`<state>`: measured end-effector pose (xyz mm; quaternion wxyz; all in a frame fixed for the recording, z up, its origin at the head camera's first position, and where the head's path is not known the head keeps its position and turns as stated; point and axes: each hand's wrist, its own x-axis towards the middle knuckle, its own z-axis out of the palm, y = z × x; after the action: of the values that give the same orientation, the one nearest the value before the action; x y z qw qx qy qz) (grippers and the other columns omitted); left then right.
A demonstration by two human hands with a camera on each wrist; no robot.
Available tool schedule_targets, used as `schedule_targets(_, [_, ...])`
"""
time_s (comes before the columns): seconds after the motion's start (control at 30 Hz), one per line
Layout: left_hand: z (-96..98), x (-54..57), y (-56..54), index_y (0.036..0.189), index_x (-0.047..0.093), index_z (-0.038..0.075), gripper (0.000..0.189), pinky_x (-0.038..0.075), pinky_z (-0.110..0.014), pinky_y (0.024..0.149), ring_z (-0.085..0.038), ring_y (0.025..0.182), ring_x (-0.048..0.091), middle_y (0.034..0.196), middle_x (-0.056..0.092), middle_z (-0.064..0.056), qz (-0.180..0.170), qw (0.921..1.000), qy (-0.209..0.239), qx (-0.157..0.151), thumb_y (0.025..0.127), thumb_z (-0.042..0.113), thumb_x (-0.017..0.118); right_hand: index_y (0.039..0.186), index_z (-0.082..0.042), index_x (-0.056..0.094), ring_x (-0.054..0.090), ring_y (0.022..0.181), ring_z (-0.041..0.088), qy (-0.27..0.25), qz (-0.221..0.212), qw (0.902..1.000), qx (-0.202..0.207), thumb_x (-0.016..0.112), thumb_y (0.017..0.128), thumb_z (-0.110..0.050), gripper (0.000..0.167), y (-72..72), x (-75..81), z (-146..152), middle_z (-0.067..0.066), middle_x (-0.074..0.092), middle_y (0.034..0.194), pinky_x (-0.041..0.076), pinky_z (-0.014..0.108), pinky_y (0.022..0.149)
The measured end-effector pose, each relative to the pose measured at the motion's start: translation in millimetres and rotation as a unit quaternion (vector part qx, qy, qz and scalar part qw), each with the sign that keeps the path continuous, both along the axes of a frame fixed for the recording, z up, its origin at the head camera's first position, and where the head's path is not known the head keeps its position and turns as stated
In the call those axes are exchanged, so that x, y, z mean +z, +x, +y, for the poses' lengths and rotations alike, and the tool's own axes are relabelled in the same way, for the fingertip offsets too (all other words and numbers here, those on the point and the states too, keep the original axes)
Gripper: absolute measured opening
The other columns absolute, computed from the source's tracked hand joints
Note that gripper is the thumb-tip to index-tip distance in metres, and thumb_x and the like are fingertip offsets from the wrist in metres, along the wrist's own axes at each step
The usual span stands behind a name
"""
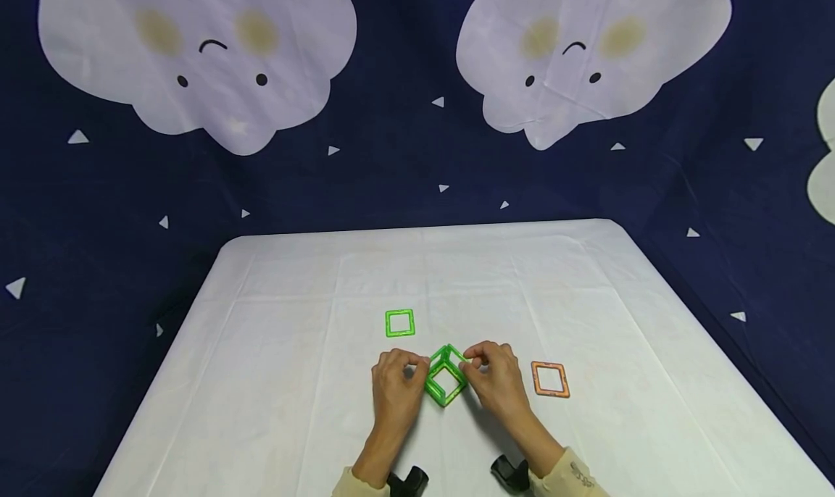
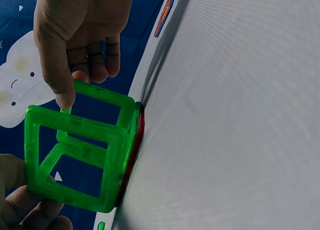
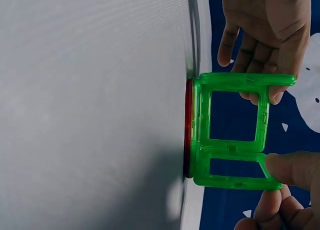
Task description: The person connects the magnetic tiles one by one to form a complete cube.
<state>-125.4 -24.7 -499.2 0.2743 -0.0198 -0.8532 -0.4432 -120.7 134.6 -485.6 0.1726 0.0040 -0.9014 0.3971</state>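
Note:
Both hands hold a small box of green square magnetic tiles (image 1: 433,390) near the table's front middle. Its green square frames stand upright, joined along their edges. At its base, against the white tabletop, lies a red tile (image 2: 131,160), seen edge-on in both wrist views. My left hand (image 1: 394,392) pinches the left side of the box between thumb and fingers. On the opposite side, my right hand (image 1: 499,381) pinches an edge of the right upright tile (image 3: 235,183), thumb on one face. The fingertips behind the tiles are partly hidden.
A loose green square tile (image 1: 388,324) lies flat beyond the box, slightly left. An orange square tile (image 1: 551,393) lies right of my right hand. The white table (image 1: 261,410) ends at a dark blue cloth with clouds. Black devices (image 1: 409,482) sit at the wrists.

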Motion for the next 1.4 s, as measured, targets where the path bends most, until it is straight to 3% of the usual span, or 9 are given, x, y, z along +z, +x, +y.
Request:
schedule_targets(0.53, [-4.6,-0.4,-1.7,0.072,0.072,0.015,0.006,0.042,-0.032,0.072,-0.012,0.069,0.060,0.068,0.069,0.004,-0.045,0.9981,0.039,-0.016,0.078,0.015,0.072,0.081,-0.015,0.066,0.043,0.069,0.008,0.010,-0.011,0.9997,0.018,0.077,0.071,-0.011,0.015,-2.4,2.9,-4.0,-0.009,0.054,0.064,0.034,0.026,0.066])
schedule_targets(0.83, [-6.6,1.6,-2.7,0.077,0.071,0.014,0.004,0.040,-0.033,0.073,-0.015,0.072,0.058,0.073,0.070,0.004,-0.029,0.9986,0.033,-0.028,0.080,0.016,0.069,0.081,-0.016,0.065,0.043,0.069,0.008,0.019,0.004,0.9994,0.029,0.078,0.071,-0.011,0.017,-4.7,2.1,-2.7,-0.010,0.053,0.064,0.036,0.029,0.070])
schedule_targets(1.0, [-8.7,3.9,-5.9,0.081,0.073,0.013,0.004,0.042,-0.031,0.074,-0.015,0.076,0.058,0.079,0.071,0.004,-0.058,0.9949,0.048,-0.066,0.081,0.017,0.070,0.080,-0.017,0.065,0.042,0.068,0.008,0.031,0.015,0.9985,0.042,0.078,0.070,-0.009,0.018,-8.0,2.1,-0.2,-0.012,0.051,0.063,0.035,0.030,0.072])
schedule_targets(1.23, [-12.3,9.9,-14.1,0.090,0.074,0.015,0.008,0.043,-0.028,0.076,-0.016,0.085,0.058,0.087,0.071,0.001,-0.120,0.9797,0.069,-0.145,0.083,0.017,0.069,0.080,-0.019,0.066,0.039,0.067,0.009,0.057,0.035,0.9942,0.084,0.078,0.072,-0.009,0.018,-14.3,3.2,6.2,-0.013,0.048,0.064,0.031,0.028,0.069])
schedule_targets(1.4, [-13.8,13.5,-21.9,0.095,0.074,0.014,0.013,0.045,-0.031,0.082,-0.019,0.093,0.059,0.091,0.071,-0.001,-0.148,0.9707,0.062,-0.179,0.086,0.021,0.067,0.081,-0.021,0.065,0.036,0.068,0.005,0.085,0.047,0.9878,0.122,0.078,0.073,-0.011,0.019,-19.1,3.4,10.8,-0.013,0.048,0.067,0.031,0.026,0.068])
